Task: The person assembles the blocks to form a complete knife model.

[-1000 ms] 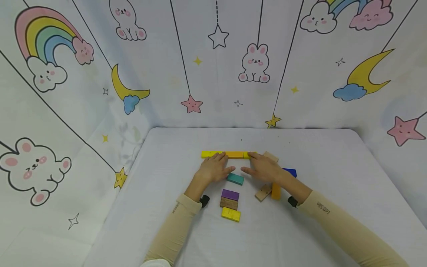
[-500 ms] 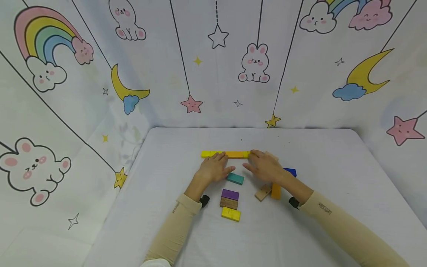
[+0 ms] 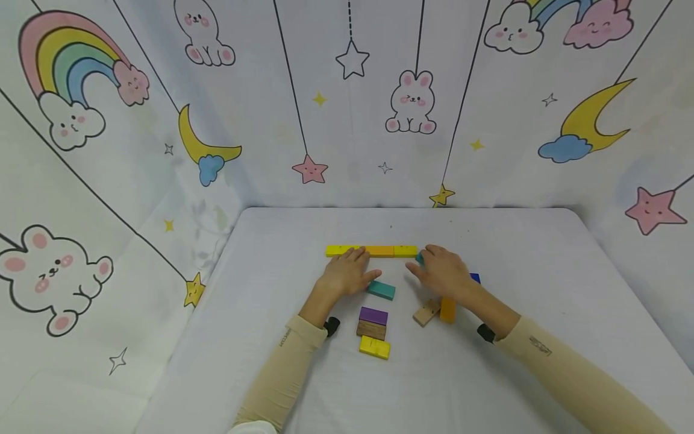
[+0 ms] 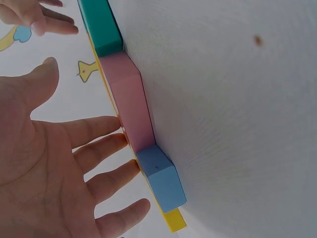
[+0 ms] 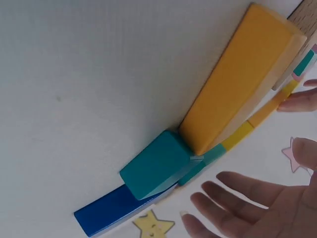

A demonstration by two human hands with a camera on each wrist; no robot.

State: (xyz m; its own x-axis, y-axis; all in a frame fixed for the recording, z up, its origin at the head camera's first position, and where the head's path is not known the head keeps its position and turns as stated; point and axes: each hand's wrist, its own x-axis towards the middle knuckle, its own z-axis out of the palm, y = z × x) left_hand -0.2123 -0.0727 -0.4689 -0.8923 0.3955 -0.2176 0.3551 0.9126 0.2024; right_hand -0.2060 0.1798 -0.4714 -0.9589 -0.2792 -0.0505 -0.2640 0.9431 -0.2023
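A straight row of wooden blocks lies far back on the table: a yellow block (image 3: pixel 337 250), an orange block (image 3: pixel 381 251), another yellow block (image 3: pixel 405 251) and a partly covered teal block (image 3: pixel 420 258). My left hand (image 3: pixel 346 274) touches the row's near side with straight, spread fingertips. In the left wrist view, green (image 4: pixel 101 27), pink (image 4: pixel 131 101) and light blue (image 4: pixel 166 183) blocks stand beside its palm. My right hand (image 3: pixel 444 271) lies over the row's right end, its fingers loosely extended, hiding part of the teal block. Its exact contact is unclear.
Closer in lie a teal block (image 3: pixel 382 290), a purple block (image 3: pixel 374 315) against a brown one (image 3: pixel 371 330), and a yellow block (image 3: pixel 375 347). Under my right forearm are a pale wooden block (image 3: pixel 426 312), an orange block (image 3: pixel 447 310) and a dark blue block (image 3: pixel 475 278).
My right hand has slid a little rightward, uncovering the right yellow block and part of the teal one. The pale block behind it is now hidden. My left hand stays in place.
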